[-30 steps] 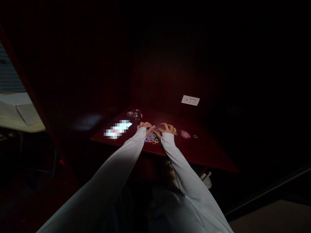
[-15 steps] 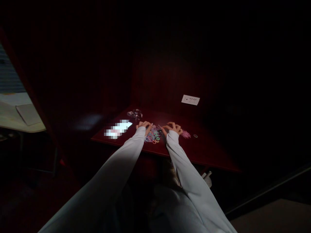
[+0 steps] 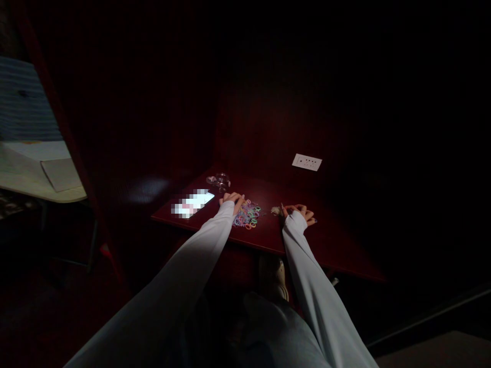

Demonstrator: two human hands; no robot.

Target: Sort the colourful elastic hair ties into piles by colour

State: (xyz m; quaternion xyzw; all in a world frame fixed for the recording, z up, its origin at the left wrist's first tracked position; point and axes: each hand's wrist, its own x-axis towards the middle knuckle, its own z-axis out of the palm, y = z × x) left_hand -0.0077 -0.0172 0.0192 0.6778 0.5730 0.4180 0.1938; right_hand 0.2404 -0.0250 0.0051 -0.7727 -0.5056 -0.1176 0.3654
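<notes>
hair-tie pile: multicoloured small hair ties [image 3: 251,215], heaped on the dark red table [image 3: 268,239].
left hand: the left hand [image 3: 232,199] lies at the pile's 10 o'clock edge, fingers bent; hold cannot be told.
pale clump: pale yellowish bands [image 3: 275,210], 3 o'clock of pile.
right hand: the right hand [image 3: 300,212], just beyond, fingers half curled; grasp unclear.
phone: lit smartphone [image 3: 197,202], 9 o'clock.

A loose, jumbled heap of small rings [image 3: 249,216] in pastel purple, pink, green and orange lay near the front edge of a dark red tabletop [image 3: 268,236]. Just to its right sat a smaller, pale yellowish clump [image 3: 275,210].
</notes>
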